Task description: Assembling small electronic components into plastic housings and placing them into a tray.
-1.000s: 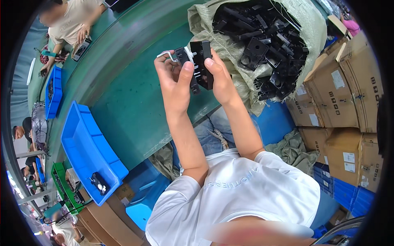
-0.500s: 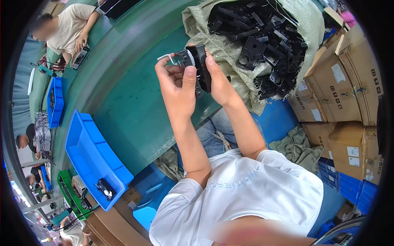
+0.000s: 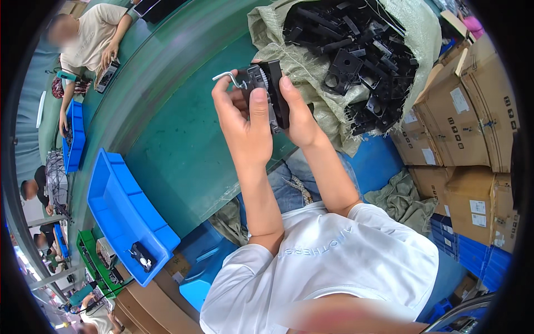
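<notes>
Plainly, in the head view both bare hands are raised over the green bench (image 3: 178, 147), each clamped on one half of a black assembly. The left hand (image 3: 246, 131) grips a black mechanism (image 3: 253, 78), its thumb lying along the near side and its fingers curled behind. A bent metal rod (image 3: 223, 75) sticks out from that mechanism toward the left, and a pale toothed wheel (image 3: 264, 78) shows on its right side. The right hand (image 3: 301, 114) holds a black housing (image 3: 277, 83), thumb against its right side; the housing stands upright right beside the wheel, and whether the two halves are fully joined cannot be told.

Far right of the hands, a pale woven sack (image 3: 267, 28) lies open, heaped with black plastic parts (image 3: 342, 67). To the left, at the bench's edge, a blue bin (image 3: 119, 161) holds one small black part (image 3: 142, 256) at its near end. Left of that bin is a green tray (image 3: 89, 253) with assorted pieces. On the far left, a co-worker (image 3: 97, 36) has one hand at a smaller blue bin (image 3: 76, 142). Cardboard boxes (image 3: 453, 119) are stacked on the right.
</notes>
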{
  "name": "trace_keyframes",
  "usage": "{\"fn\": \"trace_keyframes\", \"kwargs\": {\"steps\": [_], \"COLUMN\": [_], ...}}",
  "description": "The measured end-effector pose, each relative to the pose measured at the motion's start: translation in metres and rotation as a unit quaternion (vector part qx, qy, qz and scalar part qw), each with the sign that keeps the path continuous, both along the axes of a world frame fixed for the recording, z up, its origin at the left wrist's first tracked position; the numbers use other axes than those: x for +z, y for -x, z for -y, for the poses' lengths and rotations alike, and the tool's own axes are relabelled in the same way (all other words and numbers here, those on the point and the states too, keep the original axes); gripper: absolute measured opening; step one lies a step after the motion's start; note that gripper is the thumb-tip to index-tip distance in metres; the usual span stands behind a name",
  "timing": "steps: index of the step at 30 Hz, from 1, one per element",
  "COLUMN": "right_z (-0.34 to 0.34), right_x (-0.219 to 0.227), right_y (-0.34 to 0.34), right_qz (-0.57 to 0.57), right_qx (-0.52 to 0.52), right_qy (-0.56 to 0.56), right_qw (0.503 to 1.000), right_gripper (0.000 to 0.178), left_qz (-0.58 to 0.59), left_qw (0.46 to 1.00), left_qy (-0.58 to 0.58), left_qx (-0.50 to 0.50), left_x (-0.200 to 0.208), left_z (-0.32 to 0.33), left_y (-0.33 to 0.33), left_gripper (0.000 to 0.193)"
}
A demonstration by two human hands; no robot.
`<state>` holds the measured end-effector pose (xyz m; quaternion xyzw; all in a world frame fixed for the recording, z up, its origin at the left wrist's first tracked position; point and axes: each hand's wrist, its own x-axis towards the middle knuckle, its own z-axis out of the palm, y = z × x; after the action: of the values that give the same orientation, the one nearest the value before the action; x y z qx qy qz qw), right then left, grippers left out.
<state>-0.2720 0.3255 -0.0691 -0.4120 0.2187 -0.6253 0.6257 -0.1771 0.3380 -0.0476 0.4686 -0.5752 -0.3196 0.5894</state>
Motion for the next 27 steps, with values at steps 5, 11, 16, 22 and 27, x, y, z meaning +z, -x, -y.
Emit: {"fn": "trace_keyframes", "kwargs": {"steps": [5,11,16,22,27], "right_z": [0.001,-0.001,0.009,0.017,0.01], "right_x": [-0.002,-0.001,-0.006,-0.002,0.001], "right_y": [-0.007,-0.002,0.01,0.009,0.002], "right_qz": [-0.034,-0.125,-0.02,0.162,0.066], "right_qx": [-0.061,-0.121,-0.109,-0.127,-0.161], "right_qy": [0.019,0.01,0.003,0.003,-0.035], "right_qw": [0.997,0.985,0.994,0.979,0.984], "right_gripper": [0.054,0.052,0.05,0.054,0.056], "left_qz": [-0.026,-0.081,0.081,0.202,0.161], "left_qw": [0.999,0.991,0.99,0.974,0.979], "left_qy": [-0.002,-0.048,0.036,0.088,0.125], "left_qx": [-0.039,-0.096,-0.112,-0.059,0.0], "left_x": [-0.002,-0.012,-0.001,-0.002,0.001], "left_z": [0.003,0.008,0.001,0.007,-0.004], "left_y": [-0.007,-0.012,-0.002,0.011,-0.013], "left_gripper": [0.056,0.061,0.057,0.051,0.037]}}
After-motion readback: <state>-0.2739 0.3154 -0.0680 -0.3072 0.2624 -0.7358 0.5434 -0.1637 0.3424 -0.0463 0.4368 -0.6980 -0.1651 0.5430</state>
